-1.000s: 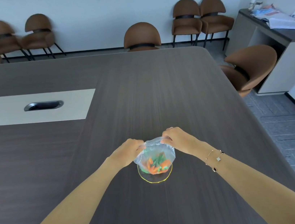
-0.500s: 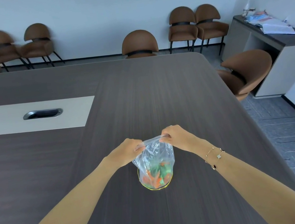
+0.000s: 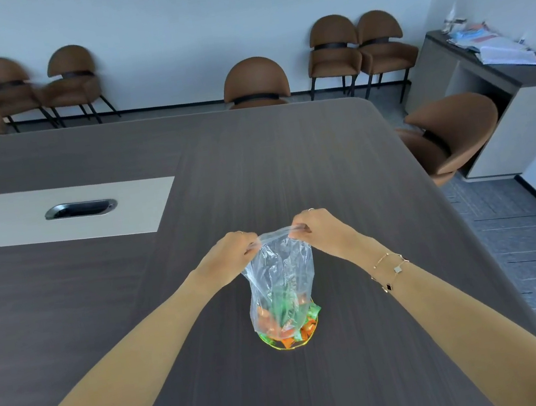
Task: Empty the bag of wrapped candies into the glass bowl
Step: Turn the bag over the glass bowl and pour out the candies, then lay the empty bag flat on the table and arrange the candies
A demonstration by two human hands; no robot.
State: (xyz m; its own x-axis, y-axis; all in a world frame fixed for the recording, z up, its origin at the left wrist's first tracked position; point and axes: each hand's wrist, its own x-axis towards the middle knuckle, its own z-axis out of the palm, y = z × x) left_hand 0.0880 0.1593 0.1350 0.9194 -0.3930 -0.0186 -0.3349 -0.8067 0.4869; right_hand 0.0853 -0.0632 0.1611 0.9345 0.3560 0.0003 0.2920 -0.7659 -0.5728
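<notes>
Left hand (image 3: 229, 256) & right hand (image 3: 322, 229), both closed, pinch top corners of a clear plastic bag (image 3: 279, 270). Bag hangs upright, long axis vertical, over a glass bowl (image 3: 291, 344) on dark table (image 3: 253, 156). Orange & green wrapped candies (image 3: 285, 326) sit at bag's lower end, in the bowl.

Setting: office meeting room. You are looking down at a large dark wood-grain conference table (image 3: 255, 170) with a pale inset strip holding a metal cable port (image 3: 80, 209). Brown upholstered chairs (image 3: 360, 48) are standing beyond the table against a plain wall. Right of the table, a grey sideboard (image 3: 499, 91) is carrying loose papers (image 3: 503, 52).
</notes>
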